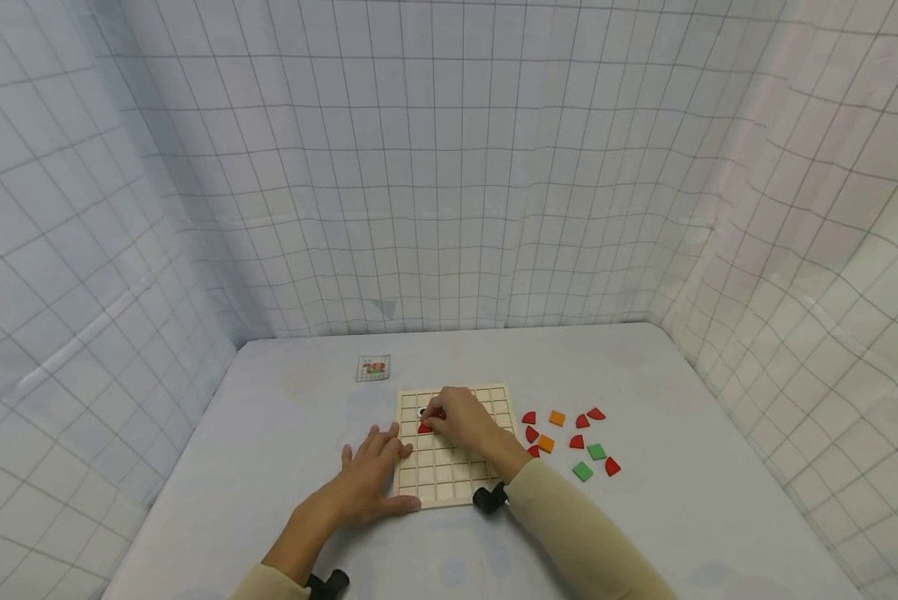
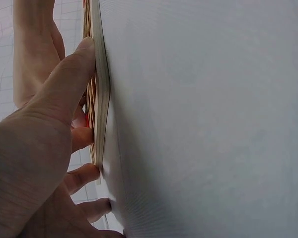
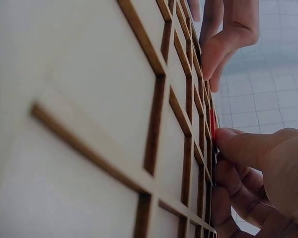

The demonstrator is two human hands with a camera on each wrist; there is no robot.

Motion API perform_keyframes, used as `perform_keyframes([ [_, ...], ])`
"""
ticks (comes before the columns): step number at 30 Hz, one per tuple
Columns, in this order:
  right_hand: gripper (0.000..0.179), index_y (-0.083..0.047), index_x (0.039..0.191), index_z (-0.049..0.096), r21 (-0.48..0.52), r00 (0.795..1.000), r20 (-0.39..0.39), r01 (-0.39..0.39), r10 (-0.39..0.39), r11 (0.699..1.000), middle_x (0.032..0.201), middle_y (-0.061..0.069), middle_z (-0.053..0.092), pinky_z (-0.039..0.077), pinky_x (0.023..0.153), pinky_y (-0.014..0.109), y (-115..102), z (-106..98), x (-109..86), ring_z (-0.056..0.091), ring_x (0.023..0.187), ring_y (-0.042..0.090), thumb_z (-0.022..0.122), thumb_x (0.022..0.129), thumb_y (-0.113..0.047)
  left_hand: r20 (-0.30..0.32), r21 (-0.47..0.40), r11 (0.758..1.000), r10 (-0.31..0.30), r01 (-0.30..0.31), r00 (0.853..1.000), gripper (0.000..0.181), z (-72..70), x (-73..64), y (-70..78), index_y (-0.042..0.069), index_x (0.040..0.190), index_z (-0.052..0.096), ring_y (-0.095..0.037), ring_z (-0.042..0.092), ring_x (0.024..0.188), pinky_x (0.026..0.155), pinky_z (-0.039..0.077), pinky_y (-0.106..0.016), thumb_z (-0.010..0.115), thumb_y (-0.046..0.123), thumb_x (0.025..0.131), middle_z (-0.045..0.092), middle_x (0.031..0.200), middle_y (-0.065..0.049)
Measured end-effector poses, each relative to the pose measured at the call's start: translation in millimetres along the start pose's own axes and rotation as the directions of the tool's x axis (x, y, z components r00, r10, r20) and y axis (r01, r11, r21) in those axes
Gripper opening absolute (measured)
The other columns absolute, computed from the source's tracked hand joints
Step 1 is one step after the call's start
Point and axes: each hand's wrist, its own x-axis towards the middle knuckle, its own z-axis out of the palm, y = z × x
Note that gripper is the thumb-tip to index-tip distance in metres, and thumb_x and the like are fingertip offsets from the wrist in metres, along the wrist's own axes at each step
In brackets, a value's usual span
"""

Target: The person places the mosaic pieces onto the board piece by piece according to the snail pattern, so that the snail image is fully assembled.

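A pale wooden board (image 1: 441,475) with a grid of square recesses lies on the table. My left hand (image 1: 370,479) rests along its left side, fingers spread, thumb on the near edge. In the left wrist view, the thumb (image 2: 72,74) lies over the board's rim. My right hand (image 1: 464,417) is over the upper left of the grid, pinching a small red tile at its fingertips, mostly hidden by them. Just beside it, a red quarter-circle tile (image 1: 424,428) sits in the grid, near a white round piece with a black spot (image 1: 421,412). The right wrist view shows red (image 3: 213,124) at the thumb tip.
Right of the board lie several loose red quarter-circle tiles (image 1: 612,467), two orange squares (image 1: 557,417) and two green squares (image 1: 583,471). A small picture card (image 1: 373,367) lies behind the board to the left. Gridded white curtains (image 1: 456,208) surround the table.
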Motion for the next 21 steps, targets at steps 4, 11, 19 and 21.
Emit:
perform_keyframes([
  [4,0.009,-0.014,0.107,0.093,-0.007,1.000,-0.003,0.007,-0.007,1.000,0.105,0.001,0.085,0.061,0.085,0.028,-0.1,-0.5,-1.0,0.070,0.094,0.007,0.085,0.109,-0.015,0.000,0.005,1.000,-0.006,0.006,1.000,0.077,-0.1,-0.4,1.5,0.014,0.152,0.061,-0.065,0.015,0.178,0.125,0.010,-0.102,0.097,0.052,0.095,0.026,0.192,-0.026],
  [11,0.009,-0.015,0.102,0.094,-0.008,1.000,0.008,0.001,-0.001,1.000,0.108,0.001,0.087,0.062,0.085,0.027,-1.4,-4.7,-4.0,0.073,0.095,0.008,0.086,0.107,-0.015,-0.003,0.003,1.000,0.006,-0.006,1.000,0.076,-0.5,-1.3,3.0,0.013,0.151,0.061,-0.065,0.015,0.178,0.125,0.010,-0.102,0.096,0.052,0.095,0.026,0.192,-0.026],
  [19,0.009,-0.020,0.101,0.094,-0.029,0.998,0.053,-0.016,0.017,0.999,0.105,-0.007,0.088,0.057,0.083,0.024,-2.0,-8.1,-10.3,0.067,0.092,0.001,0.088,0.106,-0.019,-0.011,0.010,1.000,0.004,-0.004,1.000,0.076,0.7,-1.6,1.2,0.013,0.150,0.062,-0.065,0.017,0.177,0.125,0.011,-0.102,0.097,0.052,0.095,0.027,0.192,-0.026],
  [21,0.008,-0.018,0.101,0.094,-0.031,0.998,0.058,-0.004,0.006,1.000,0.104,-0.006,0.089,0.057,0.082,0.024,-1.9,-9.5,-12.1,0.067,0.091,0.002,0.088,0.106,-0.017,-0.012,0.012,1.000,0.002,-0.002,1.000,0.077,0.9,-2.0,1.0,0.012,0.151,0.062,-0.065,0.017,0.177,0.125,0.011,-0.102,0.097,0.052,0.095,0.027,0.192,-0.026],
])
